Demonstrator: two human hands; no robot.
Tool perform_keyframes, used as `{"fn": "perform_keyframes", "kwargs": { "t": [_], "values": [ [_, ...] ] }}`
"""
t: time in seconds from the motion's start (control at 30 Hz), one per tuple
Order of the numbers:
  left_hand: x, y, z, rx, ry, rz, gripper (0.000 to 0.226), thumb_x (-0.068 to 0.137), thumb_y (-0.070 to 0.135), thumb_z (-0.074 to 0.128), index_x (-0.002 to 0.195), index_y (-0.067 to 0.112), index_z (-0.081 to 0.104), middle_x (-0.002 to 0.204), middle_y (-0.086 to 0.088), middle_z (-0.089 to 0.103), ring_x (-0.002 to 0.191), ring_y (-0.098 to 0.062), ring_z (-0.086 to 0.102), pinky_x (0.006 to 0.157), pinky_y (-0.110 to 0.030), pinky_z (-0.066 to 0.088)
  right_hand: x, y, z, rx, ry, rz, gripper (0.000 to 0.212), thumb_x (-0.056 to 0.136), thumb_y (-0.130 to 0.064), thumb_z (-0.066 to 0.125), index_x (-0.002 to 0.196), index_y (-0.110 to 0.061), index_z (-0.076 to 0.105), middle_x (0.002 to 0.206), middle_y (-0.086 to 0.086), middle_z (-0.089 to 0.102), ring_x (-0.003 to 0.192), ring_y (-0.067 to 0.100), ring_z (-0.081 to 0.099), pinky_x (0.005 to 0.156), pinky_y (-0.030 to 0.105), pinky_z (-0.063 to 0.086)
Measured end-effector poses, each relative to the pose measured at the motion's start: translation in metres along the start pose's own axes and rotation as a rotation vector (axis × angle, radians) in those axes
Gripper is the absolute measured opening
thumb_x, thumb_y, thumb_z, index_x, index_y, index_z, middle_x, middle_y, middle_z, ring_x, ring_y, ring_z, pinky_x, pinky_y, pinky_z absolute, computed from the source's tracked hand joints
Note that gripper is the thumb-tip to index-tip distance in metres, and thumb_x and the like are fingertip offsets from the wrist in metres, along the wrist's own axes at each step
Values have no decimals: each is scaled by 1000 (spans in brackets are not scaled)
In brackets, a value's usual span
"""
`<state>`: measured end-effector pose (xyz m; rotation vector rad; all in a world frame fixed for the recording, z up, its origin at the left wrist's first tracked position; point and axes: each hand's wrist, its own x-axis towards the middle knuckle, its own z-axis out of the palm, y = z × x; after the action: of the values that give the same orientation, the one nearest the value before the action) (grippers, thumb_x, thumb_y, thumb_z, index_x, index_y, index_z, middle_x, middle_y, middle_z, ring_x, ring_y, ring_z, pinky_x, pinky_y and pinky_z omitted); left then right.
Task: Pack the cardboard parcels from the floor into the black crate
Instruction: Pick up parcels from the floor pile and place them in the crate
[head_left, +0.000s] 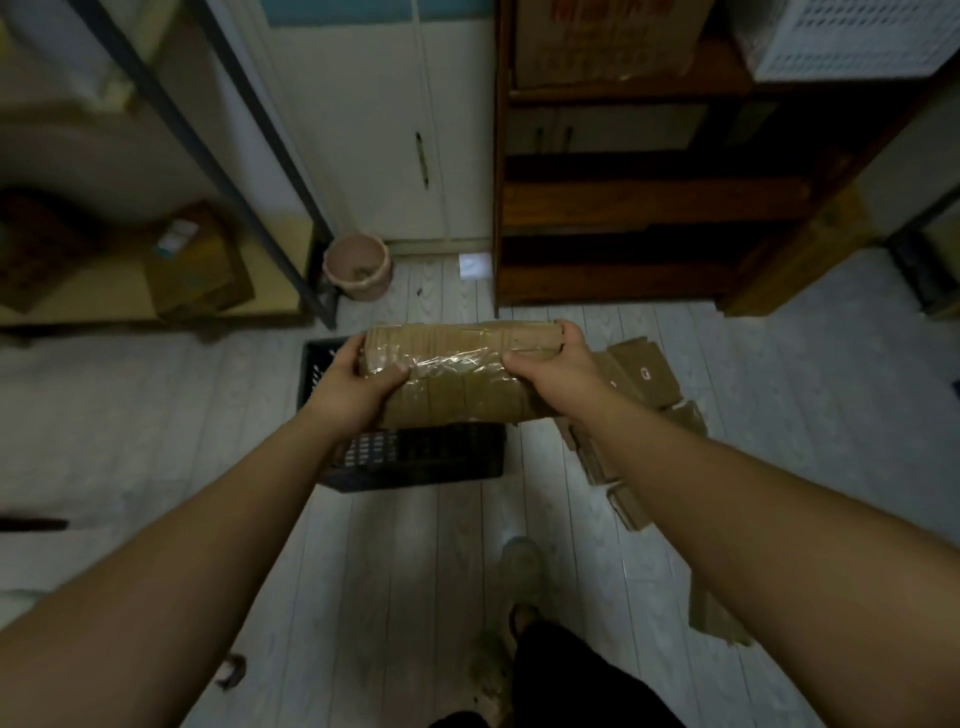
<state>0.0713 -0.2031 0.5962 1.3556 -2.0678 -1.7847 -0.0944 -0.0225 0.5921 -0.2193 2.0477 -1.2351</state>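
Storeroom, packing job: a person holds a taped cardboard parcel (467, 374) w/ both hands above the black crate (415, 457). The left hand (353, 382) grips the parcel's left end, thumb on the near face & fingers wrapped round the back. The right hand (548, 364) clasps the right end the same way, fingers curled over the far edge. Holding it at opp. ends prob. keeps the long, tape-wrapped bundle level, as it looks like a stack of flat pieces that could sag or slip if carried from one side.

The parcel hangs directly over the crate & hides most of its opening, so what's inside can't be told. The crate sits on the pale plank floor (415, 545) right in front of the person, its slotted near wall facing the camera. It is likely set close so each load needs only a short swing across.

More parcels (644, 374) lie in a loose row on the floor just right of the crate, w/in easy reach of the right arm. Judging by that pile, the job is far from done, and the step in hand appears to be lowering this bundle in.

Background: a pink bucket (357, 265) beside a metal rack (208, 156) at left, and a dark wooden shelf unit (649, 208) at right.
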Motion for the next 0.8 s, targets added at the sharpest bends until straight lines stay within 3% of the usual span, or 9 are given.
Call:
{"fn": "perform_keyframes", "kwargs": {
  "t": [0.1,0.17,0.23,0.33,0.43,0.5,0.6,0.73,0.8],
  "values": [
    [26,24,-18,-66,7,-71,78,79,33,71,144,24,29,138,-9,47,114,-29,55,97,-49,47,25,-29,10,57,13,-40,72,71,-35,78,131,-23,41,116,-4,53,102,15,50,71,23,40],
    [41,35,-28,-67,5,-76,62,80,32,70,135,22,42,129,-10,55,108,-28,58,97,-49,47,40,-45,18,58,-2,-42,71,72,-36,78,131,-23,41,111,-6,52,97,12,48,76,27,42],
    [57,40,-41,-67,11,-74,58,82,32,68,133,24,44,124,-8,57,105,-28,59,96,-49,48,55,-58,30,55,-27,-26,72,72,-37,77,132,-24,39,115,-5,52,102,15,50,84,35,47],
    [81,35,-66,-85,-6,-90,59,83,32,66,136,27,40,119,-7,53,102,-28,58,87,-48,52,74,-73,55,39,-44,3,76,72,-39,77,135,-24,37,122,-2,51,106,18,50,93,41,48],
    [108,19,-92,-104,-40,-103,56,84,30,65,133,31,40,108,0,54,91,-20,58,66,-36,55,93,-79,90,34,-53,13,76,73,-37,77,135,-22,36,121,-3,52,105,17,50,94,37,46],
    [134,4,-111,-73,-92,-94,55,80,27,69,127,35,42,100,8,54,89,-16,58,60,-31,53,109,-78,117,38,-57,42,75,73,-36,77,136,-21,37,124,0,54,110,20,53,98,40,46],
    [183,-27,-137,-31,-145,-101,58,73,22,75,114,44,41,100,11,52,93,-17,56,71,-38,54,137,-67,164,56,-53,102,72,74,-31,77,133,-20,40,118,0,58,107,20,56,94,38,49],
    [251,-90,-150,12,-138,-155,74,74,19,76,135,27,34,113,1,51,104,-27,54,88,-49,51,188,-32,224,66,-41,131,67,75,-27,77,132,-19,42,108,-7,57,97,13,56,77,24,47],
    [285,-132,-145,52,-132,-173,74,75,18,75,137,18,34,125,-6,50,112,-30,53,94,-52,48,221,-3,248,37,-52,159,67,75,-28,77,132,-22,43,116,-3,58,99,15,57,79,27,50]
  ]
}}
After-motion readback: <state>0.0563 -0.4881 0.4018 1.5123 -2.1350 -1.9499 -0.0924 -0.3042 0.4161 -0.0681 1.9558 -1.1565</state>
